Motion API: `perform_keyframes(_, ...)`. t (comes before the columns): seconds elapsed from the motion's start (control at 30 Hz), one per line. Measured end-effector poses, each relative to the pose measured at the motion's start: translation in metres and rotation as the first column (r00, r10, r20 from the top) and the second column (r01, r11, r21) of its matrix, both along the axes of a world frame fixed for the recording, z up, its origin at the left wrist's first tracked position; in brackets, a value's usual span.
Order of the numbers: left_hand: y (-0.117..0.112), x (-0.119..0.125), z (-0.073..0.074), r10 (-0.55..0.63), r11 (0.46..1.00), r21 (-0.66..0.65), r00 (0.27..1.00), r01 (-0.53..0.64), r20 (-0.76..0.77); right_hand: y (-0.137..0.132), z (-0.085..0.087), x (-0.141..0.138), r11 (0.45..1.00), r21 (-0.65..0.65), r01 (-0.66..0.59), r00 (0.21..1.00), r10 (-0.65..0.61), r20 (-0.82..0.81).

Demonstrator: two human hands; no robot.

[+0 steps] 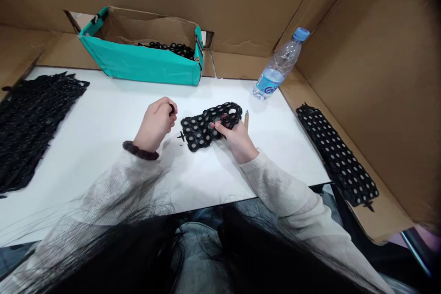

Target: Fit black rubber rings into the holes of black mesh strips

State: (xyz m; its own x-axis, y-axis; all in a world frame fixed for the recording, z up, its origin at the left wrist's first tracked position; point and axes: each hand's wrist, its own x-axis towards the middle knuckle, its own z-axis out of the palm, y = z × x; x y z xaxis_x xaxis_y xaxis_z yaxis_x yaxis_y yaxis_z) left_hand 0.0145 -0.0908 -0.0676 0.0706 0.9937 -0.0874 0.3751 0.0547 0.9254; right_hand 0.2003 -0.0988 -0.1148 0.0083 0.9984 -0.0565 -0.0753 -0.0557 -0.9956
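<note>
My right hand (239, 139) grips a black perforated sheet (200, 129) made of joined rings, its thumb on top near the right end. The sheet is bent and tilted above the white table, and a small cross-shaped tab juts from its left end. To the left of it, my left hand (157, 120) is closed around a small black ring (171, 109), with fingers curled. The two hands are apart. Just beyond my right hand lies a thin pointed brown stick (246, 120), partly hidden by the hand.
A teal-sided cardboard box (148, 64) at the back holds black ring pieces (175, 49). A water bottle (277, 68) leans back right. Stacked black sheets (37, 124) cover the left side; another perforated sheet (336, 154) lies on the right cardboard ledge. Cardboard walls (241, 4) surround the table (103, 110).
</note>
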Motion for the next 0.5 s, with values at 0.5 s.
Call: perform_keyframes(0.5,-0.007,0.007,-0.011,-0.326,0.945,0.0,0.944,0.326,-0.049,-0.003,0.021,0.016,0.946,-0.188,-0.264,0.961,0.274,0.032)
